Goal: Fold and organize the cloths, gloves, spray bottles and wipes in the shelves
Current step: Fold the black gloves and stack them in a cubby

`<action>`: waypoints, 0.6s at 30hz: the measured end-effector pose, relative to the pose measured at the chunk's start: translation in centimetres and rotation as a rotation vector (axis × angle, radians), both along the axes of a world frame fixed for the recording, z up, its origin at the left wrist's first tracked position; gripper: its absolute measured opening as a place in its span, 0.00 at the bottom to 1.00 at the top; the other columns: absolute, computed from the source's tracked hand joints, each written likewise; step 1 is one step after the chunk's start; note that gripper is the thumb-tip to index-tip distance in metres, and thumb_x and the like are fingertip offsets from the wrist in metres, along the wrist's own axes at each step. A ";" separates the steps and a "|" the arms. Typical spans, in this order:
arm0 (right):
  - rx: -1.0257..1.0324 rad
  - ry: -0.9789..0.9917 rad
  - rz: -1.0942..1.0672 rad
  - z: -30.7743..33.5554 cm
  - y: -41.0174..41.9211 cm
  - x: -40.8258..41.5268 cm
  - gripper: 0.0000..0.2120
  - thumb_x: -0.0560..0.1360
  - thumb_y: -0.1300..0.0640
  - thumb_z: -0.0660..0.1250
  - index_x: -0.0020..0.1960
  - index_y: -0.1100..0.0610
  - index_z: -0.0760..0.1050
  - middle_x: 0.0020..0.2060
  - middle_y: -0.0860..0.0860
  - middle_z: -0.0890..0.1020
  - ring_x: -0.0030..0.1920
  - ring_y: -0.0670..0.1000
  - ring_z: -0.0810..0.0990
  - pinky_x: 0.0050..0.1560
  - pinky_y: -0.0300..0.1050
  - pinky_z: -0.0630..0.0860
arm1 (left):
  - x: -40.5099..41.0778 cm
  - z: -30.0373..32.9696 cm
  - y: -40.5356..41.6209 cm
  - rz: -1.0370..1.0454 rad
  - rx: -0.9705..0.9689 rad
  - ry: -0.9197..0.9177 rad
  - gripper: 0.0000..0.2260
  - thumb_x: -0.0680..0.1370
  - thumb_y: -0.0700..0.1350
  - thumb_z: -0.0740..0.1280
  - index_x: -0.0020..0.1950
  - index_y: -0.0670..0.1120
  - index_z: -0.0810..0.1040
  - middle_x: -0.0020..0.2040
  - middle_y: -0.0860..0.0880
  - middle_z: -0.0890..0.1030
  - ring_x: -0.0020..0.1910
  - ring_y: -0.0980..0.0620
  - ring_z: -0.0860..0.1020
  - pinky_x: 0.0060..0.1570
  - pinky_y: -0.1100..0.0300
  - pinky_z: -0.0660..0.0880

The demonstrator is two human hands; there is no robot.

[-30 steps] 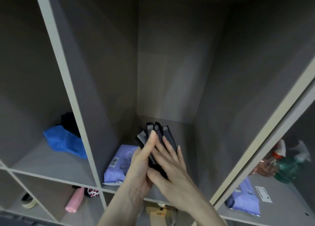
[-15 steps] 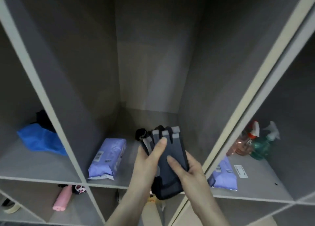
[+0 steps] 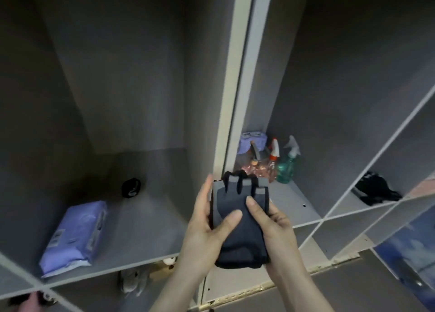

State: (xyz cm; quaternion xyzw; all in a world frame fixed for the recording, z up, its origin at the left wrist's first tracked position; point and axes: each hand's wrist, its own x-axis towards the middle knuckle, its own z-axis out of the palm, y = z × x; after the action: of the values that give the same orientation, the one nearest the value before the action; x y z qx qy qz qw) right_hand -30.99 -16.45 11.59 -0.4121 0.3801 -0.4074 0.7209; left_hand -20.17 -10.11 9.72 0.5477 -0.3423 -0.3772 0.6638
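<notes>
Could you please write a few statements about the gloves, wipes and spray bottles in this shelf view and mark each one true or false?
1. Both hands hold the dark gloves. True: left hand and right hand grip them.
2. The gloves lie on a shelf. False: they are held in front of the shelves.
3. A purple wipes pack lies in the left compartment. True.
4. The green spray bottle lies on its side. False: it stands upright.

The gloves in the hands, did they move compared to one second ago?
Yes. The gloves left the shelf with the wipes pack, out and rightward, now before the divider.
</notes>
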 end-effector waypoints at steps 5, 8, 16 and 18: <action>-0.073 -0.022 -0.058 -0.3 -3.0 -6.6 0.20 0.73 0.60 0.68 0.64 0.50 0.74 0.52 0.55 0.84 0.51 0.56 0.84 0.43 0.47 0.83 | -5.1 -0.5 -3.3 -0.168 -0.035 0.075 0.29 0.74 0.29 0.67 0.66 0.57 0.73 0.58 0.64 0.80 0.56 0.64 0.79 0.47 0.68 0.77; -0.251 0.019 -0.024 -0.2 -5.1 -12.7 0.31 0.74 0.67 0.66 0.69 0.41 0.67 0.57 0.50 0.83 0.57 0.52 0.82 0.47 0.40 0.80 | -9.5 -1.2 -7.1 -0.157 -0.037 0.096 0.25 0.73 0.32 0.69 0.64 0.56 0.76 0.58 0.59 0.82 0.57 0.59 0.80 0.51 0.61 0.79; -0.274 0.159 -0.010 -2.5 -14.0 -30.5 0.24 0.71 0.70 0.68 0.64 0.53 0.75 0.58 0.48 0.82 0.57 0.48 0.81 0.49 0.38 0.79 | -26.2 -2.9 -17.5 -0.305 0.034 0.156 0.26 0.71 0.26 0.68 0.62 0.50 0.76 0.55 0.53 0.84 0.52 0.58 0.82 0.42 0.68 0.77; -0.267 0.189 -0.033 -3.4 -16.2 -34.1 0.25 0.71 0.71 0.67 0.65 0.53 0.74 0.58 0.48 0.82 0.58 0.49 0.81 0.52 0.41 0.79 | -29.5 -3.8 -19.9 -0.336 0.074 0.150 0.26 0.72 0.26 0.68 0.62 0.52 0.76 0.49 0.55 0.85 0.47 0.59 0.83 0.39 0.67 0.78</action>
State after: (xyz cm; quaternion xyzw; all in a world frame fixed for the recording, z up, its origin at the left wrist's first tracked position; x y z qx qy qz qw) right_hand -65.08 -32.63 8.18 -0.5346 0.3956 -0.4254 0.6138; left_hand -49.68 -29.97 5.95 0.4771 -0.3643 -0.5350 0.5945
